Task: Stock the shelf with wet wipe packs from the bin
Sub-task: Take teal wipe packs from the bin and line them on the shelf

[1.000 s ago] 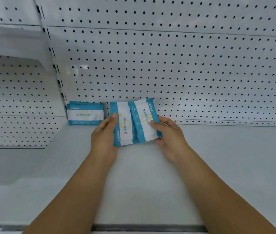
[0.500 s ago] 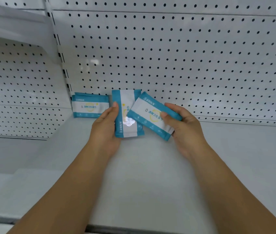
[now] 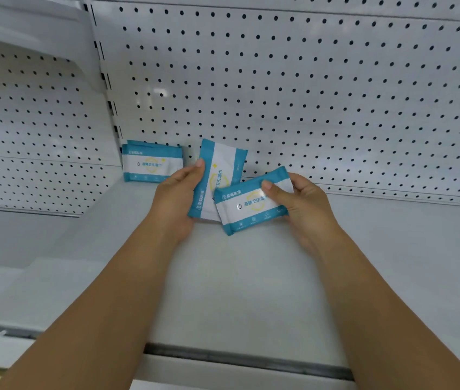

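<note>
- Head view, what changed: a second ago the two held packs stood on end, side by side between the hands. Now the right hand (image 3: 304,204) has swung its turned pack (image 3: 248,205) round so that its long side is level and its print reads upright. The upright pack (image 3: 220,167) in the left hand (image 3: 176,198) leans a little to the right.
- What that means, as I judge it: the turned pack now matches the lie of the placed pack (image 3: 152,164), so it is probably next to go down on the shelf (image 3: 251,277). Stocking is at an early stage, with one pack set and two in hand.
- Left hand: fingers curled round the left edge of the upright pack, thumb tip on its front near the top — a grip, not a flat hand.
- Right hand: thumb pressed on the face of the turned pack, fingers wrapped behind its right end, gripping it. The pack's left end overlaps the lower part of the upright pack, in front of it.
- Whether either held pack touches the shelf I cannot tell.
- The placed pack sits beyond and to the left of the left hand, at the foot of the pegboard (image 3: 307,94).
</note>
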Demonstrator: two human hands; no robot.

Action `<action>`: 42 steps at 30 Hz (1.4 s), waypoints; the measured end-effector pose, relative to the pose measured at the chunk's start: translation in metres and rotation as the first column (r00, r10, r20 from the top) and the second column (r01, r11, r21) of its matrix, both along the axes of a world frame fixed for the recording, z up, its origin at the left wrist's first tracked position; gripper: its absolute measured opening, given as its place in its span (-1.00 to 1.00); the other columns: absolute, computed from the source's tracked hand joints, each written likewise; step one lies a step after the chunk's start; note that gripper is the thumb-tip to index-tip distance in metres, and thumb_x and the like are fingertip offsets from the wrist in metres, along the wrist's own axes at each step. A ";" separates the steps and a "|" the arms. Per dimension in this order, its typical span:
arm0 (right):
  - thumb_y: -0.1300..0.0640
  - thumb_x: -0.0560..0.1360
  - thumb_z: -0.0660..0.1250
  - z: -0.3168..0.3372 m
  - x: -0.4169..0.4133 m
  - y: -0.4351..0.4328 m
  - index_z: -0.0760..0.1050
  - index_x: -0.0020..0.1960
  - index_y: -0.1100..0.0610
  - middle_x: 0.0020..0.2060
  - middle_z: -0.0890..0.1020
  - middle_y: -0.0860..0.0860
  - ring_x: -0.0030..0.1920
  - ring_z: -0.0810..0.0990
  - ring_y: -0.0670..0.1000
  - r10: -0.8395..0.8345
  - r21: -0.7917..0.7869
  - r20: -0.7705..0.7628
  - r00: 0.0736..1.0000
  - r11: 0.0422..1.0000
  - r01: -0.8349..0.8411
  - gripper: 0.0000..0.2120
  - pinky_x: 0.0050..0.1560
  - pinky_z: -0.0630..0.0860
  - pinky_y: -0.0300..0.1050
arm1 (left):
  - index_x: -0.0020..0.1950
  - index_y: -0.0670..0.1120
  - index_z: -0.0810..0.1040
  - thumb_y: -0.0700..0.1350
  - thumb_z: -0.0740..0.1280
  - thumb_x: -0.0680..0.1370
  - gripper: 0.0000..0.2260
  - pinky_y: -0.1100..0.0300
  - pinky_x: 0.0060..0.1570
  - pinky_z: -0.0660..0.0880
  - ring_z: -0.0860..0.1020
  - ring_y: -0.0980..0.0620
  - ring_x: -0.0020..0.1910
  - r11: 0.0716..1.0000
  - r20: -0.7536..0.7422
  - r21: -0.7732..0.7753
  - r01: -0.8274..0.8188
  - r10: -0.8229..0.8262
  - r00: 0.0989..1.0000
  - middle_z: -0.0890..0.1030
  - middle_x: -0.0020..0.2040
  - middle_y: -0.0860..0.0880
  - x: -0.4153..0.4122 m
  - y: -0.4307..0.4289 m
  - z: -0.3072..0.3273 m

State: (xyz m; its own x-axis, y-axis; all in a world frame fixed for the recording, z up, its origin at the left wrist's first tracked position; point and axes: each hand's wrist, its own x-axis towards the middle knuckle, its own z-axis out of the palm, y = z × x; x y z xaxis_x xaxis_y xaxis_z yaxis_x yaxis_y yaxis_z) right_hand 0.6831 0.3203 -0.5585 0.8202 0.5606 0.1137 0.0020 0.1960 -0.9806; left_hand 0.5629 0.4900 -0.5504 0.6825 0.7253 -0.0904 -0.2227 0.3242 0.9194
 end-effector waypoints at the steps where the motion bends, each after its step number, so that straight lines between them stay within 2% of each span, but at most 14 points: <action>1: 0.16 0.40 0.57 0.000 -0.001 0.000 0.66 0.12 0.14 0.00 0.75 0.08 0.06 0.72 0.11 0.009 -0.003 0.017 1.000 1.000 -0.009 -0.69 0.22 0.60 0.11 | 0.10 -0.07 0.65 0.05 0.45 0.53 -0.75 -0.11 0.10 0.62 0.69 -0.11 0.06 0.999 -0.023 0.033 0.015 -0.014 1.000 0.73 0.01 -0.06 0.000 -0.002 0.001; 4: 0.18 0.41 0.56 0.000 -0.002 0.000 0.67 0.12 0.12 -0.02 0.75 0.05 0.02 0.73 0.07 0.013 -0.007 0.065 0.998 1.000 -0.013 -0.71 0.14 0.63 0.00 | 0.05 -0.08 0.68 0.15 0.50 0.40 -0.62 -0.18 0.19 0.57 0.67 -0.15 0.11 0.982 -0.073 0.153 0.111 -0.101 0.992 0.72 0.05 -0.09 -0.004 -0.009 0.002; 7: 0.18 0.40 0.58 -0.002 -0.002 0.000 0.67 0.12 0.08 -0.02 0.75 0.05 0.00 0.73 0.05 0.011 -0.021 0.106 0.994 1.000 -0.009 -0.69 0.08 0.64 -0.08 | 0.15 -0.09 0.67 0.16 0.47 0.39 -0.55 -0.04 0.09 0.60 0.66 -0.11 0.12 0.922 -0.110 0.245 0.300 -0.281 0.953 0.71 0.11 -0.11 -0.007 -0.015 0.006; 9: 0.17 0.39 0.59 -0.003 -0.002 -0.001 0.66 0.10 0.07 -0.01 0.74 0.05 0.00 0.73 0.05 0.010 -0.036 0.129 0.992 0.999 -0.005 -0.70 0.06 0.65 -0.07 | 0.26 -0.03 0.63 0.05 0.47 0.42 -0.58 0.05 0.02 0.59 0.66 -0.05 0.14 0.867 -0.154 0.297 0.400 -0.370 0.916 0.70 0.14 -0.04 -0.009 -0.016 0.007; 15: 0.13 0.39 0.60 -0.006 0.000 -0.001 0.50 0.16 0.10 0.01 0.73 0.07 0.01 0.73 0.08 0.004 -0.095 0.143 0.990 0.995 0.010 -0.58 0.07 0.66 0.02 | 0.41 0.11 0.50 -0.30 0.48 0.48 -0.44 0.03 0.22 0.55 0.62 0.01 0.22 0.744 -0.264 0.356 0.565 -0.500 0.825 0.66 0.23 0.04 -0.010 -0.010 -0.002; 18: 0.08 0.39 0.60 -0.005 0.000 -0.002 0.42 0.23 0.00 -0.01 0.73 0.03 -0.02 0.73 0.01 -0.024 -0.116 0.143 0.989 0.992 0.041 -0.49 -0.01 0.66 -0.11 | 0.41 0.15 0.50 -0.28 0.52 0.45 -0.40 0.11 0.12 0.61 0.64 0.06 0.16 0.775 -0.273 0.422 0.471 -0.386 0.881 0.66 0.20 0.07 -0.011 -0.011 -0.001; 20: 0.09 0.42 0.58 -0.005 -0.001 -0.002 0.49 0.22 0.01 -0.03 0.74 0.01 -0.02 0.73 -0.01 -0.013 -0.122 0.162 0.987 0.992 0.033 -0.56 -0.07 0.65 -0.17 | 0.37 0.18 0.52 -0.26 0.55 0.43 -0.40 0.18 0.00 0.64 0.65 0.11 0.09 0.785 -0.282 0.517 0.343 -0.222 0.933 0.63 0.18 0.09 -0.012 -0.012 0.000; 23: 0.12 0.42 0.58 -0.006 -0.002 0.000 0.58 0.05 0.13 -0.02 0.74 0.07 0.00 0.73 0.06 0.013 -0.156 0.198 0.980 0.988 0.018 -0.73 0.02 0.68 0.01 | 0.38 0.15 0.48 -0.26 0.56 0.42 -0.39 0.23 -0.03 0.64 0.63 0.16 0.06 0.791 -0.212 0.576 0.207 -0.100 0.972 0.58 0.17 0.10 -0.013 -0.009 -0.006; 28: 0.12 0.44 0.56 -0.010 -0.008 0.001 0.50 -0.06 0.20 -0.05 0.70 0.21 -0.11 0.68 0.04 0.023 -0.178 0.295 0.955 0.983 0.031 -0.74 -0.01 0.63 0.19 | 0.31 0.11 0.48 -0.22 0.55 0.44 -0.48 0.14 0.06 0.63 0.64 0.08 0.10 0.762 -0.225 0.613 0.210 -0.087 0.971 0.64 0.17 0.03 -0.020 -0.009 -0.016; 32: -0.09 0.42 0.55 -0.015 -0.011 0.003 0.51 -0.05 0.25 -0.07 0.66 0.25 -0.12 0.65 0.20 -0.001 -0.233 0.387 0.922 0.967 0.099 -0.57 -0.04 0.59 0.25 | 0.30 0.14 0.45 -0.18 0.50 0.50 -0.55 0.31 0.09 0.55 0.59 0.15 0.13 0.664 -0.250 0.717 0.209 -0.035 0.968 0.59 0.16 0.12 -0.024 -0.014 -0.017; 34: -0.24 0.38 0.51 -0.017 -0.011 0.004 0.55 -0.08 0.17 -0.11 0.65 0.20 -0.13 0.62 0.18 -0.012 -0.264 0.430 0.903 0.955 0.138 -0.53 -0.06 0.59 0.16 | 0.32 0.12 0.42 -0.17 0.48 0.53 -0.55 0.36 0.07 0.52 0.55 0.20 0.11 0.613 -0.305 0.753 0.241 0.000 0.952 0.55 0.15 0.14 -0.027 -0.012 -0.013; 36: -0.22 0.44 0.47 -0.019 -0.011 0.006 0.56 -0.10 0.11 -0.17 0.64 0.05 -0.16 0.56 -0.01 -0.004 -0.295 0.471 0.882 0.942 0.162 -0.62 -0.10 0.51 -0.05 | 0.35 0.10 0.38 -0.17 0.46 0.54 -0.54 0.44 -0.04 0.47 0.52 0.21 0.07 0.601 -0.350 0.757 0.255 0.044 0.936 0.50 0.13 0.15 -0.032 -0.004 -0.008; 39: -0.24 0.54 0.33 -0.020 -0.013 0.010 0.57 0.05 0.00 -0.03 0.61 -0.12 0.04 0.55 -0.10 0.054 -0.416 0.574 0.817 0.879 0.234 -0.68 -0.03 0.39 -0.26 | 0.41 0.05 0.30 -0.19 0.44 0.56 -0.49 0.30 0.01 0.43 0.46 0.08 0.14 0.646 -0.356 0.745 0.166 0.173 0.918 0.43 0.21 0.07 -0.041 0.015 -0.003; 42: -0.32 0.57 0.20 -0.017 -0.026 0.012 0.50 0.27 -0.04 0.10 0.54 -0.09 0.12 0.50 -0.05 0.249 -0.579 0.688 0.681 0.754 0.310 -0.55 0.14 0.39 -0.14 | 0.45 -0.09 0.26 -0.19 0.41 0.58 -0.49 0.25 0.06 0.38 0.41 0.07 0.16 0.691 -0.348 0.720 0.064 0.279 0.895 0.39 0.23 0.03 -0.048 0.037 -0.002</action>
